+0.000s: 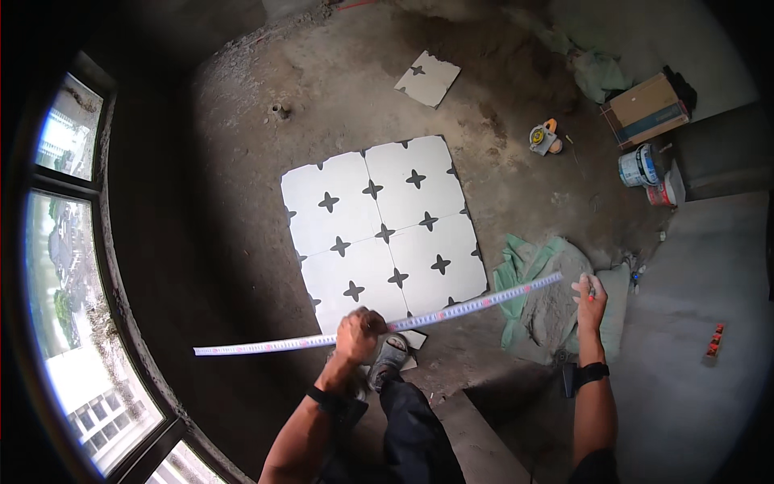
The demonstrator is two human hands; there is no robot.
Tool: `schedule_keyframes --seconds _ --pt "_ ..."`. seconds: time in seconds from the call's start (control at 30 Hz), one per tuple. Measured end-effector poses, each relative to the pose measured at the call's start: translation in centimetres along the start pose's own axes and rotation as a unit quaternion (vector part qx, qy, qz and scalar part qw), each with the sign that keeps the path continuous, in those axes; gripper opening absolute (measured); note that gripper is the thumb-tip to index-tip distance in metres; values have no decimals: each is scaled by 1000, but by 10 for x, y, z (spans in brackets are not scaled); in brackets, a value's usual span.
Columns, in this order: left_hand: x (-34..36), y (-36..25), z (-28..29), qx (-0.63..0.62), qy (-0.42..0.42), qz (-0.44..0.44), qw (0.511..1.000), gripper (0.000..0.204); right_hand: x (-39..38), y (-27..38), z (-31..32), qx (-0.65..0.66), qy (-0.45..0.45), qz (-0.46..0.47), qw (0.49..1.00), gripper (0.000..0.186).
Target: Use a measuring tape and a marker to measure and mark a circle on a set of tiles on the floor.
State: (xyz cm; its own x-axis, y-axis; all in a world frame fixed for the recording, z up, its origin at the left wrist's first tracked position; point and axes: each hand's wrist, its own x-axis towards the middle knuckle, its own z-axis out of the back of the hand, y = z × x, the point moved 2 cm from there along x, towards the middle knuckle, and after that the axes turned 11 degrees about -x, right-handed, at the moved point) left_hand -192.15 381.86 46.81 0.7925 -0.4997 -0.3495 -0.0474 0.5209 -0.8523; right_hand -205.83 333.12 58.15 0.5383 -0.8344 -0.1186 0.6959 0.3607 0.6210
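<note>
My left hand is closed on a long white measuring strip with printed scale markings, held crosswise above the floor. My right hand is just right of the strip's right end, apparently apart from it, fingers curled around a small object with a red part, too small to name. Beyond the strip lies a square of four white floor tiles with dark cross motifs. Below my left hand are my dark-trousered leg and a grey sandal, beside partly hidden pale tile pieces.
Tall windows line the left. A broken tile lies at the back. At right are a cardboard box, buckets, small tools, powdery sacks and a grey ledge with an orange-red item.
</note>
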Motion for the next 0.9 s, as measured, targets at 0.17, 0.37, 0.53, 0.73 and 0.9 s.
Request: schedule_keyframes --seconds 0.17,0.37,0.53,0.73,0.9 --pt "-56 -18 -12 -33 -1 13 999 6 -12 8 27 -63 78 -31 994 22" --pt "-63 -42 -16 -13 -44 29 999 6 37 -5 10 -45 121 56 990 14" --pt "-54 -82 -34 2 -95 67 993 4 102 9 -24 -144 145 236 950 23" --pt "-34 -126 -87 9 -189 66 980 4 184 4 -36 -139 210 221 942 29" --pt "-31 -141 -116 -30 -231 75 970 2 224 35 -24 -85 263 134 952 29"
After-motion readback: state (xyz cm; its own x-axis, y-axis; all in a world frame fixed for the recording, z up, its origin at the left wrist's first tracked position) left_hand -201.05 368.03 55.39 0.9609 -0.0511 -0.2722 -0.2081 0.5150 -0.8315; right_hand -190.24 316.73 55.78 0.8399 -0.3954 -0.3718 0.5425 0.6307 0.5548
